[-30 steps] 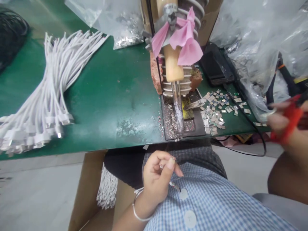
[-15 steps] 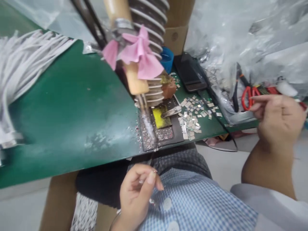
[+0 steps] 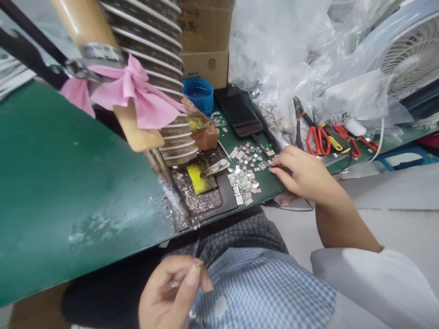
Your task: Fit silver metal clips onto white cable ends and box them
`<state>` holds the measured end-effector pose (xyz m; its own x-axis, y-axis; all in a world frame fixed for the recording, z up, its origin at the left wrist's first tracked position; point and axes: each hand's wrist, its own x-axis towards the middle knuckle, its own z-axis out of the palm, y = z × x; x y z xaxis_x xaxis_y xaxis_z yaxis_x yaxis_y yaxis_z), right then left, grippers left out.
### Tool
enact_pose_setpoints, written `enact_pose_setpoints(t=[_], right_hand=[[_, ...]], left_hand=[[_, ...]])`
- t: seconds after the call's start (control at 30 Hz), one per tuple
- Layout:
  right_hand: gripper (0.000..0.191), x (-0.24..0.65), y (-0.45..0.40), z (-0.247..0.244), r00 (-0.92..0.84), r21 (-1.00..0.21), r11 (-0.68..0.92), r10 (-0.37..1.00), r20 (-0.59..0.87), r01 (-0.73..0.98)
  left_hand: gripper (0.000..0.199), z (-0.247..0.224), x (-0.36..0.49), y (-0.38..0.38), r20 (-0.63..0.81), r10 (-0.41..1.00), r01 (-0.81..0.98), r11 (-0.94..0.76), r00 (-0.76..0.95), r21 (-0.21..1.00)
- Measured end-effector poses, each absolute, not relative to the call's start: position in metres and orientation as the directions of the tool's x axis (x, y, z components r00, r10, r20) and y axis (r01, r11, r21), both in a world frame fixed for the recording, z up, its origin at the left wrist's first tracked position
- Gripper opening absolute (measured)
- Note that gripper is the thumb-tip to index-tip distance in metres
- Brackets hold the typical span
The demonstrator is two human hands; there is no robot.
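Note:
My left hand (image 3: pixel 174 292) is closed in front of the blue checked garment, below the table edge. Its thumb and forefinger pinch together, and a whitish bit shows inside the curled fingers, too small to name. My right hand (image 3: pixel 302 176) is at the right edge of a scatter of small circuit boards (image 3: pixel 245 180). Its thumb and forefinger close at a small board there; the fingertips partly hide it. A soldering iron (image 3: pixel 168 187) with a wooden handle and pink cloth tied round it slants down over a dark, solder-speckled tray (image 3: pixel 228 196). A yellow sponge (image 3: pixel 198 178) lies on the tray.
Behind the boards are a phone (image 3: pixel 240 114), a blue round container (image 3: pixel 199 93) and a brick piece (image 3: pixel 206 137). A ribbed hose (image 3: pixel 147 45) stands beside the iron. Red-handled scissors (image 3: pixel 318 139), pliers (image 3: pixel 298 121) and a fan (image 3: pixel 408 59) are at the right.
My right hand has moved left from beside the red-handled tools to the small boards. The view has swung right, bringing the fan in. My left hand keeps its pinch.

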<state>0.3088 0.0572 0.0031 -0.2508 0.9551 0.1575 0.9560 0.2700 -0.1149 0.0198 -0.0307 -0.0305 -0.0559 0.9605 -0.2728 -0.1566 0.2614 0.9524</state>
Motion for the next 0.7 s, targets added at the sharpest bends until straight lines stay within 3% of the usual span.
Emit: enact_pose_setpoints(t=[0.23, 0.3, 0.37, 0.47, 0.57, 0.7], right_hand=[[0.006, 0.301, 0.046, 0.011, -0.27, -0.162, 0.302, 0.943, 0.192, 0.939], [0.009, 0.295, 0.033, 0.018, -0.225, -0.275, 0.281, 0.95, 0.218, 0.92], [0.01, 0.285, 0.019, 0.023, -0.196, -0.519, 0.251, 0.967, 0.16, 0.817], [0.01, 0.262, 0.003, 0.021, -0.415, -0.809, 0.285, 0.908, 0.056, 0.515], [0.009, 0.232, -0.002, 0.003, -0.542, -0.908, 0.296, 0.835, 0.095, 0.298], [0.008, 0.199, -0.003, -0.023, -0.362, -0.949, 0.217, 0.924, 0.124, 0.229]], left_hand=[[0.016, -0.025, 0.022, -0.03, -0.322, 0.946, -0.208, 0.309, -0.03, 0.928], [0.017, -0.026, 0.019, -0.03, -0.317, 0.948, -0.229, 0.312, 0.016, 0.922], [0.018, -0.027, 0.015, -0.03, -0.298, 0.952, -0.208, 0.306, 0.07, 0.929], [0.015, -0.029, 0.011, -0.029, -0.277, 0.952, -0.164, 0.296, 0.126, 0.941], [0.011, -0.029, 0.01, -0.028, -0.25, 0.959, -0.154, 0.27, 0.136, 0.95], [0.01, -0.031, 0.009, -0.029, -0.19, 0.972, -0.118, 0.207, 0.139, 0.971]])
